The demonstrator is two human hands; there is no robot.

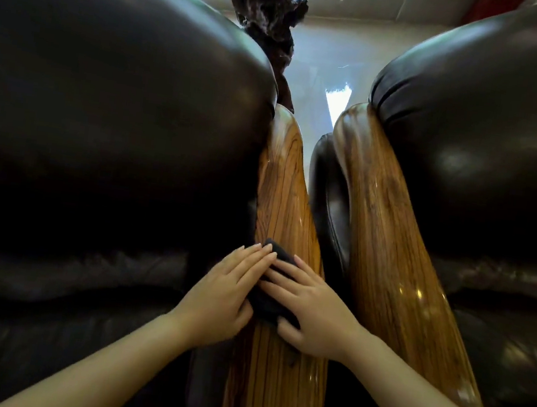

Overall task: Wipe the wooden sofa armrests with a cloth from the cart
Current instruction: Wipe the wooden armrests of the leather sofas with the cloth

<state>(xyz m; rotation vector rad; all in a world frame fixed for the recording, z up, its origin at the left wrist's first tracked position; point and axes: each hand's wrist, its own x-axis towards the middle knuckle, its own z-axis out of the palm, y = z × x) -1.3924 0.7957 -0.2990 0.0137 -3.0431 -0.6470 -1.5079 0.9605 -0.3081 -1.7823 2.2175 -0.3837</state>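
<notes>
Two glossy striped wooden armrests run away from me side by side: the left armrest [284, 188] and the right armrest [389, 225]. A small dark cloth [270, 300] lies on the left armrest. My left hand [228, 283] presses on the cloth's left side with straight fingers. My right hand [312, 305] lies flat on its right side, fingers spread over it and thumb on the wood. Most of the cloth is hidden under both hands.
Dark brown leather sofa cushions bulge on the left [113, 110] and right [490, 146]. A narrow gap separates the two armrests. A dark gnarled carved wood piece [270, 10] stands beyond them on a pale shiny floor [331, 62].
</notes>
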